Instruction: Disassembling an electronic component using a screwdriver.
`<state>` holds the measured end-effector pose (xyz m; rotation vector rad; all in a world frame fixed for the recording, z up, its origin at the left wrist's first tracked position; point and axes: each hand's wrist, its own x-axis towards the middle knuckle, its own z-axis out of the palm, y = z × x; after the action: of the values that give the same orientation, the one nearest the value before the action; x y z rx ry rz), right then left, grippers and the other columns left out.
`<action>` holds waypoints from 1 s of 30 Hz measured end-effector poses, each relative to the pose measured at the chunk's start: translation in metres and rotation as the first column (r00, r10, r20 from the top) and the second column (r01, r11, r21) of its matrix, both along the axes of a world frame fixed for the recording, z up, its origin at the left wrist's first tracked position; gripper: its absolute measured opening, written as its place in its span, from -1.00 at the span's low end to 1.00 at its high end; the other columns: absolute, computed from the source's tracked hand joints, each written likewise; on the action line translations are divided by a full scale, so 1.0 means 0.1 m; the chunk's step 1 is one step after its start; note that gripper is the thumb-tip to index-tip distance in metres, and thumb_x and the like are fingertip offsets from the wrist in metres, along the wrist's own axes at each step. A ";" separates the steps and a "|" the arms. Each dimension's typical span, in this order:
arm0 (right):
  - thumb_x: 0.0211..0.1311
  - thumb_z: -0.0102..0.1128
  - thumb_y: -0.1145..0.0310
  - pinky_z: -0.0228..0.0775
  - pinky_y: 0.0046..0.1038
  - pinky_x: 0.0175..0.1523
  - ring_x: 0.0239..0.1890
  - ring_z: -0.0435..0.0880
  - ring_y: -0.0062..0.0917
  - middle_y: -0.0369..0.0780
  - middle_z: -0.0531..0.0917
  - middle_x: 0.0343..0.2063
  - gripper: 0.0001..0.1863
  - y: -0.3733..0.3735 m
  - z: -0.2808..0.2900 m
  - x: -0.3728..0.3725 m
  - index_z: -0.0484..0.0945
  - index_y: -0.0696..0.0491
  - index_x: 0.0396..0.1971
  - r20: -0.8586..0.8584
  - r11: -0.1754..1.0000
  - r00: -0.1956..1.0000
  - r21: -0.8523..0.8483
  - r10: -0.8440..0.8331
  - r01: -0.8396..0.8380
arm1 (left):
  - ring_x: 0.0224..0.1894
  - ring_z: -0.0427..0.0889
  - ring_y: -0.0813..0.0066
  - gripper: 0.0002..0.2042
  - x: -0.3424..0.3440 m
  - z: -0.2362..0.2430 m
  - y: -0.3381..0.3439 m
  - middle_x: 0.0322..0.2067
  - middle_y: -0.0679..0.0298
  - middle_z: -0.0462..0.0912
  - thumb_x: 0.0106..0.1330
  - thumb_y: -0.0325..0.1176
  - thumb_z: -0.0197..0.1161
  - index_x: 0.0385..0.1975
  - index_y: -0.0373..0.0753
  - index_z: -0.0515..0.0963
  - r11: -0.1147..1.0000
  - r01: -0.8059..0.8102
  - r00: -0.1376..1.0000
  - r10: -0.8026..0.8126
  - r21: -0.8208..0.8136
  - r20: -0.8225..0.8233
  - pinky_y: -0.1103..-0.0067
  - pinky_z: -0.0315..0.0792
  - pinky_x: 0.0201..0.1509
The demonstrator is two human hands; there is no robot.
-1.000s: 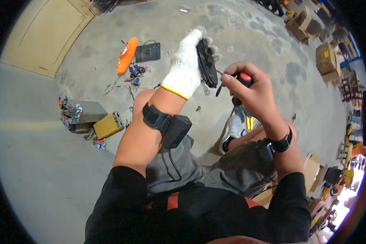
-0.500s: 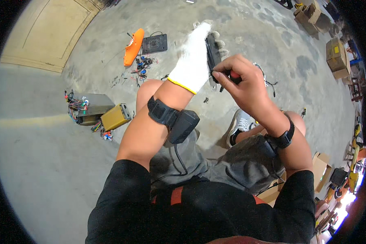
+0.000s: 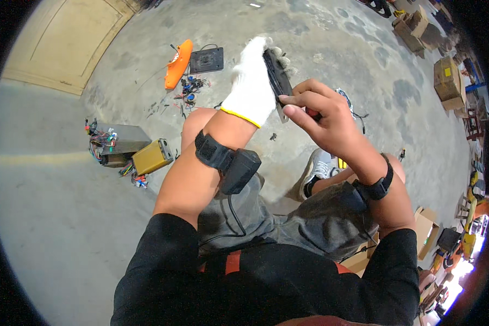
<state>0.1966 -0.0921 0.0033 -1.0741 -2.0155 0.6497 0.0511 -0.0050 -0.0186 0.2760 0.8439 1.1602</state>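
My left hand, in a white knit glove with a yellow cuff edge, is wrapped round a long flat black part in front of me. The part is held tilted, its near end towards my right hand. My bare right hand is closed at that near end, with thumb and fingertips against or just beside it. Tucked in the right palm is a tool with a red handle; the fingers hide most of it. A small dark cluster, perhaps screws, lies on the floor below the hands.
Ahead on the left lie an orange shell, a black square panel and loose wired connectors. A gold metal box and a grey one with wires sit left. Cardboard boxes stand right.
My left hand and the black part have shifted slightly left and nearer. The right-hand fingers have opened out a little from their tighter curl and stay at the part's near end.
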 end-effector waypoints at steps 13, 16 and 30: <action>0.33 0.22 0.22 0.44 -0.48 -0.35 -0.47 0.59 -0.59 -0.24 0.66 -0.43 -0.71 -0.04 0.02 0.04 0.66 0.07 -0.08 -0.195 0.926 0.973 -0.376 -0.122 0.041 | -0.45 0.61 0.29 -0.78 -0.06 0.06 -0.03 -0.46 0.23 0.61 0.38 -0.17 0.08 -0.35 -0.18 0.53 0.996 -0.005 1.000 0.008 0.092 -0.025 0.35 0.60 -0.33; 0.36 0.18 0.19 0.41 -0.50 -0.39 -0.51 0.57 -0.62 -0.29 0.63 -0.50 -0.72 0.05 0.21 0.19 0.64 0.10 -0.20 -0.293 0.826 0.901 -0.553 -0.320 0.114 | -0.46 0.61 0.29 -0.78 -0.10 0.00 -0.01 -0.46 0.22 0.61 0.38 -0.18 0.09 -0.34 -0.19 0.53 0.994 -0.017 1.000 0.019 0.105 -0.011 0.34 0.61 -0.33; 0.47 0.00 0.07 0.42 -0.30 -0.08 -0.33 0.37 -0.46 -0.22 0.36 -0.41 -0.63 0.44 0.13 0.72 0.26 0.11 -0.28 -0.978 0.975 -0.006 -0.209 -0.210 -0.076 | -0.50 0.59 0.35 -0.81 0.07 0.01 -0.11 -0.51 0.27 0.58 0.38 -0.18 0.09 -0.36 -0.14 0.51 0.997 0.048 0.998 -0.046 0.057 -0.034 0.39 0.58 -0.36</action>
<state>0.2689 -0.0481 0.0160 -0.4069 -0.5140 1.1532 0.0583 -0.0157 -0.0179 0.3615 0.8286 1.1401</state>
